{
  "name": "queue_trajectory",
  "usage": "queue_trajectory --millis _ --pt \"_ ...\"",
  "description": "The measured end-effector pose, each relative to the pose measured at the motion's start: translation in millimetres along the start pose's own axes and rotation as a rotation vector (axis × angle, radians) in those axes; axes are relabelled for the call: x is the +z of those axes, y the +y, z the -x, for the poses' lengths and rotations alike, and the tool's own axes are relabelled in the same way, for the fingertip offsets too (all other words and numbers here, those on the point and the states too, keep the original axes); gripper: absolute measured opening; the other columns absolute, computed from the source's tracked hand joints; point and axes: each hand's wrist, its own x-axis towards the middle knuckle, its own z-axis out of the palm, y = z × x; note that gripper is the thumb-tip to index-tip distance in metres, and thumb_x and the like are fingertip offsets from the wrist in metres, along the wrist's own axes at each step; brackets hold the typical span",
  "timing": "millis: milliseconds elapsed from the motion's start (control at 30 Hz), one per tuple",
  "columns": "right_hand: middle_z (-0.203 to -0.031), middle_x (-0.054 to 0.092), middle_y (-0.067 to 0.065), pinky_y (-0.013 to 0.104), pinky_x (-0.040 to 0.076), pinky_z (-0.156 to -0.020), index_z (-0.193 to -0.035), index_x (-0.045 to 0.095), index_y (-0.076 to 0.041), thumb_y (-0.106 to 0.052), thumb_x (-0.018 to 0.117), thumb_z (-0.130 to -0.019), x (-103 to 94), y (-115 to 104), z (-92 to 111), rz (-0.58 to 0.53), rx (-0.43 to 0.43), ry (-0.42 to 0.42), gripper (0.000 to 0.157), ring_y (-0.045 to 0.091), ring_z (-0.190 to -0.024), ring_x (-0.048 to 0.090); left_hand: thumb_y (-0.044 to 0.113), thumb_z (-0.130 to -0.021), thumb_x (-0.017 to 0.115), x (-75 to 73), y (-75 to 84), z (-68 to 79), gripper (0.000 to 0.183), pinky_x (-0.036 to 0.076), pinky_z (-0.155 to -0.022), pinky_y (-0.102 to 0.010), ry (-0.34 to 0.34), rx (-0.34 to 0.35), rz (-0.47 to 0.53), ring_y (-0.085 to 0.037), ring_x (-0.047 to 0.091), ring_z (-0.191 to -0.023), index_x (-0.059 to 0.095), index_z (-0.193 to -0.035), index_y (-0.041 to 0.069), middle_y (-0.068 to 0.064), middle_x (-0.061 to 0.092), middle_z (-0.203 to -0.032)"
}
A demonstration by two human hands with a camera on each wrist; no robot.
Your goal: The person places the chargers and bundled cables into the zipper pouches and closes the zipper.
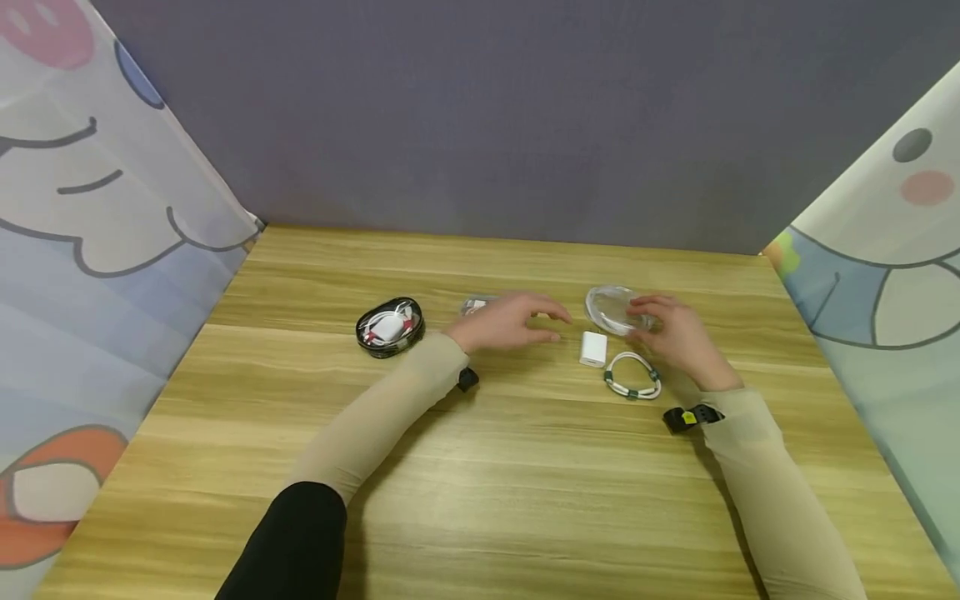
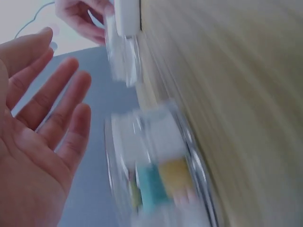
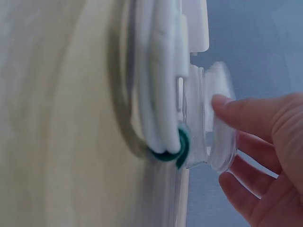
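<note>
My right hand [image 1: 678, 337] pinches the lid of a clear round case [image 1: 611, 308], thumb on one face and fingers behind. In the right wrist view the lid [image 3: 220, 123] stands slightly apart from the case's other half. In front lie a white charger plug [image 1: 593, 348] and a coiled white cable [image 1: 630, 355] with dark green ties. My left hand [image 1: 513, 322] hovers with fingers spread and nothing in its grasp. Beside it, a second clear case [image 2: 149, 137] holds white, teal and yellow items, blurred in the left wrist view and partly hidden by the hand in the head view.
A black-rimmed case [image 1: 390, 327] with a white charger and cable inside lies to the left on the wooden table [image 1: 525, 500]. A grey panel [image 1: 487, 125] stands behind the table, and printed cloth [image 1: 112, 250] hangs at both sides.
</note>
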Motion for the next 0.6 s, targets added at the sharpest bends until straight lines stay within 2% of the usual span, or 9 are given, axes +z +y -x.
queue_trajectory --millis 100,200,300,467,533,600 --pt "-0.116 0.068 0.023 0.059 0.044 -0.094 -0.104 0.073 0.006 -0.003 0.082 -0.078 -2.4 -1 -1 0.010 -0.008 0.015 0.029 0.045 -0.108 0.060 0.021 -0.096 0.069 5.1 5.3 -10.9 0.034 0.045 -0.099 -0.029 -0.011 -0.017 0.029 -0.016 0.057 -0.117 0.067 -0.128 0.009 -0.001 0.064 -0.129" --pt "-0.113 0.069 0.022 0.058 0.047 -0.091 -0.103 0.073 0.006 -0.005 0.081 -0.081 -1.0 1 1 0.011 -0.009 0.028 0.026 0.044 -0.105 0.063 0.023 -0.094 0.071 13.9 6.5 -18.9 0.037 0.047 -0.095 -0.028 -0.020 -0.062 0.042 -0.015 0.059 -0.114 0.067 -0.129 0.010 0.000 0.066 -0.127" --pt "-0.111 0.070 0.022 0.057 0.049 -0.089 -0.103 0.074 0.005 -0.002 0.080 -0.082 -0.2 2 2 -0.001 -0.011 0.057 0.024 0.044 -0.103 0.064 0.025 -0.092 0.075 21.5 6.3 -25.8 0.041 0.047 -0.093 -0.026 -0.005 -0.105 0.073 -0.013 0.059 -0.113 0.066 -0.129 0.011 0.000 0.067 -0.126" --pt "-0.107 0.071 0.021 0.055 0.051 -0.085 -0.102 0.075 0.003 0.001 0.080 -0.081 -1.9 4 3 -0.033 -0.013 0.117 0.022 0.043 -0.099 0.067 0.022 -0.087 0.080 29.6 5.9 -36.1 0.045 0.047 -0.091 -0.023 0.023 -0.200 0.183 -0.009 0.059 -0.109 0.065 -0.128 0.011 0.003 0.067 -0.123" --pt "-0.106 0.072 0.020 0.054 0.052 -0.082 -0.101 0.076 0.003 0.001 0.080 -0.081 -2.4 5 3 -0.037 -0.014 0.133 0.021 0.042 -0.097 0.068 0.022 -0.084 0.082 31.9 6.6 -39.8 0.047 0.046 -0.090 -0.021 0.027 -0.238 0.199 -0.008 0.059 -0.107 0.066 -0.127 0.012 0.004 0.068 -0.121" --pt "-0.104 0.072 0.020 0.053 0.052 -0.081 -0.100 0.076 0.002 0.001 0.081 -0.080 -2.6 6 3 -0.041 -0.007 0.147 0.021 0.041 -0.095 0.068 0.023 -0.082 0.084 34.5 8.2 -43.7 0.050 0.045 -0.091 -0.020 0.025 -0.248 0.189 -0.008 0.060 -0.106 0.066 -0.127 0.012 0.004 0.068 -0.120"
